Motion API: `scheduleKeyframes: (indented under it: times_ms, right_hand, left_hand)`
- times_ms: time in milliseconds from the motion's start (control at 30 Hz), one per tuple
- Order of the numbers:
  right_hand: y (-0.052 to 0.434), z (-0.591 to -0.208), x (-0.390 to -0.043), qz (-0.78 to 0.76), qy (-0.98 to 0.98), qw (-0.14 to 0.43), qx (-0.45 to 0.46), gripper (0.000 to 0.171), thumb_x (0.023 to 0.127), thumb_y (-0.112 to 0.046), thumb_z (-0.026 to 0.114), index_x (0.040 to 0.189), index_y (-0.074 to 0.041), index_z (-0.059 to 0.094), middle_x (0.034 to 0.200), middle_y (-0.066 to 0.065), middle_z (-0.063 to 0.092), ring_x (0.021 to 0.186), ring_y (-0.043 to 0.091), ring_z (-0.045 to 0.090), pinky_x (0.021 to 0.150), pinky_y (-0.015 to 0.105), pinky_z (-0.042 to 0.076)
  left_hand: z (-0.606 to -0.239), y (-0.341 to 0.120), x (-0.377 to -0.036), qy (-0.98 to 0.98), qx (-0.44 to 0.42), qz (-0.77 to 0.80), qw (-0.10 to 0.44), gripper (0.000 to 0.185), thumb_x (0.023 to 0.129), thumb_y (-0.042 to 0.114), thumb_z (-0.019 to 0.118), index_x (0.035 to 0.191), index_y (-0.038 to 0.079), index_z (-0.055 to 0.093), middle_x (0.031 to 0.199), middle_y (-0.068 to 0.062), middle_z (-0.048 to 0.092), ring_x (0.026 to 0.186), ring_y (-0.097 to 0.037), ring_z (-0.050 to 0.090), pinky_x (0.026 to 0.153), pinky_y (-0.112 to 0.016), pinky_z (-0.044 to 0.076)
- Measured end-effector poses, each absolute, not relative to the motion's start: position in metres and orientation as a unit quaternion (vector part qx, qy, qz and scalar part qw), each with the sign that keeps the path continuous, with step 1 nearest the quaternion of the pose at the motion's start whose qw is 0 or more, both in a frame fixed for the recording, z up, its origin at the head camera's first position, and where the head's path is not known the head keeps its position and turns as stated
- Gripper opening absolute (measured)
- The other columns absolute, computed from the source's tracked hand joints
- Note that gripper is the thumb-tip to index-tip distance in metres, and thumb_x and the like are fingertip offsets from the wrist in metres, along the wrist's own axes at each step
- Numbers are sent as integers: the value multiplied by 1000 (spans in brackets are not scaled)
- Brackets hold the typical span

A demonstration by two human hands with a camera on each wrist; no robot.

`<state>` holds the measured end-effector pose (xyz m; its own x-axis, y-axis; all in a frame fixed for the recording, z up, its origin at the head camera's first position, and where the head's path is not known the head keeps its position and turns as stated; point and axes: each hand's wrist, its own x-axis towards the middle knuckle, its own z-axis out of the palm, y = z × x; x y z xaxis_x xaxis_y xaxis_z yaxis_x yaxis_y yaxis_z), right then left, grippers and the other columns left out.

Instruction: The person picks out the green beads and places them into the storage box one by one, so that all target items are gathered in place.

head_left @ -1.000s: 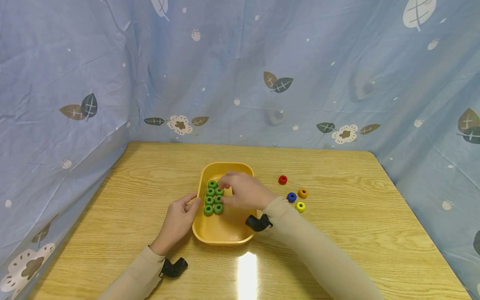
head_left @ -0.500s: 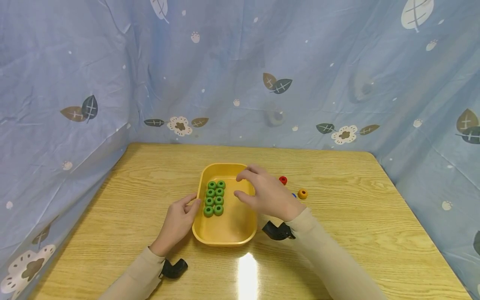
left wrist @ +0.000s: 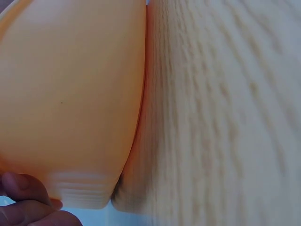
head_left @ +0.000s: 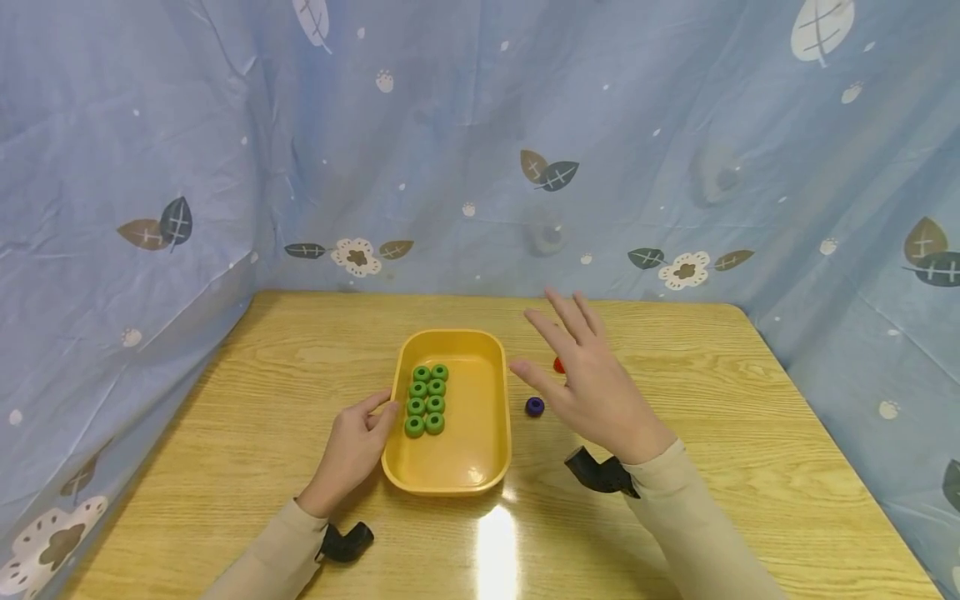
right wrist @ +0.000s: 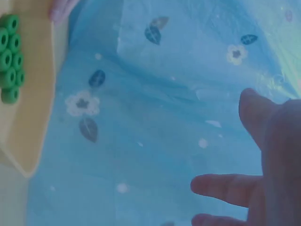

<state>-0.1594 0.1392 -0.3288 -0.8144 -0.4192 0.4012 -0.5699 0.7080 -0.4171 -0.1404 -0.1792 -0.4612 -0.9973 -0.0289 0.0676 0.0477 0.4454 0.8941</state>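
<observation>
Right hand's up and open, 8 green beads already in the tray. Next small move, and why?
Probably lower the right hand onto the dark blue bead, the nearest loose one, just right of the yellow tray. The hand is open and holds nothing; the left hand rests against the tray's left rim; the green beads fill only its left side.

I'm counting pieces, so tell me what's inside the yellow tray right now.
Inside the yellow tray lie eight green rings in two rows of four along its left side; the rest of its floor shows bare. The left hand touches its outer left wall, covering nothing inside.
</observation>
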Motion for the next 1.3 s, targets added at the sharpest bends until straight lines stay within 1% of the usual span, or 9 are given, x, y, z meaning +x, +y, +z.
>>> scheduleKeyframes:
  times_ms: [100, 267, 367, 433, 600, 700, 900, 1100, 1300]
  right_hand:
    - [147, -328, -158, 247, -924, 147, 251, 78, 101, -52, 64, 164, -15, 36, 176, 11, 7, 160, 46, -7, 118, 77, 15]
    - [157, -327, -157, 210, -937, 157, 232, 86, 99, -57, 64, 168, -25, 24, 176, 9, -4, 158, 47, -16, 109, 87, 13]
    - [160, -327, -156, 201, -941, 152, 224, 86, 98, -59, 64, 168, -30, 22, 176, 7, -6, 157, 49, -17, 106, 89, 12]
    - [162, -326, -156, 199, -944, 146, 218, 86, 98, -59, 64, 168, -30, 22, 176, 7, -8, 157, 49, -18, 106, 90, 10]
    - [167, -325, -156, 196, -950, 134, 203, 86, 99, -60, 61, 168, -26, 23, 175, 9, -11, 156, 46, -23, 106, 90, 5]
    - [169, -324, -155, 191, -952, 131, 199, 86, 100, -61, 60, 168, -26, 23, 175, 10, -11, 156, 45, -24, 105, 91, 6]
    - [171, -322, -156, 187, -955, 120, 195, 84, 100, -63, 57, 168, -29, 22, 175, 11, -11, 156, 44, -24, 103, 92, 7]
    - [175, -321, -155, 181, -959, 118, 186, 82, 101, -63, 55, 168, -27, 22, 175, 10, -13, 156, 44, -25, 101, 92, 7]
    - [177, -320, -155, 180, -959, 114, 189, 82, 102, -63, 54, 168, -28, 22, 175, 11, -12, 156, 44, -25, 100, 93, 9]
  left_hand:
    - [-462, -179, -141, -850, 0, -526, 34, 45, 108, 21, 57, 144, -6, 57, 102, -23, 78, 88, -25, 78, 68, -23, 57]
    - [-462, -179, -142, -848, -1, -529, 35, 45, 108, 20, 56, 144, -7, 56, 102, -24, 77, 87, -25, 78, 67, -22, 56]
    - [-463, -180, -141, -849, -2, -527, 34, 46, 109, 21, 57, 145, -7, 56, 103, -24, 77, 90, -26, 78, 69, -22, 57]
    - [-462, -180, -141, -851, 0, -525, 33, 46, 108, 22, 57, 145, -6, 56, 102, -23, 78, 90, -25, 78, 69, -22, 56]
    - [-461, -182, -139, -854, 1, -519, 33, 45, 109, 21, 57, 145, -5, 57, 93, -19, 79, 76, -19, 75, 65, -23, 55]
    - [-460, -183, -139, -854, 0, -519, 33, 44, 109, 21, 56, 144, -5, 57, 88, -17, 79, 69, -16, 72, 62, -23, 53]
    - [-460, -184, -138, -855, 2, -518, 33, 44, 109, 20, 57, 144, -6, 57, 88, -16, 79, 72, -14, 72, 63, -23, 54]
    - [-460, -184, -139, -855, 2, -519, 29, 44, 109, 21, 56, 145, -6, 57, 81, -14, 77, 60, -15, 65, 56, -24, 49]
    - [-459, -183, -138, -854, 4, -520, 32, 45, 109, 22, 56, 145, -6, 56, 88, -16, 78, 72, -16, 73, 62, -23, 53]
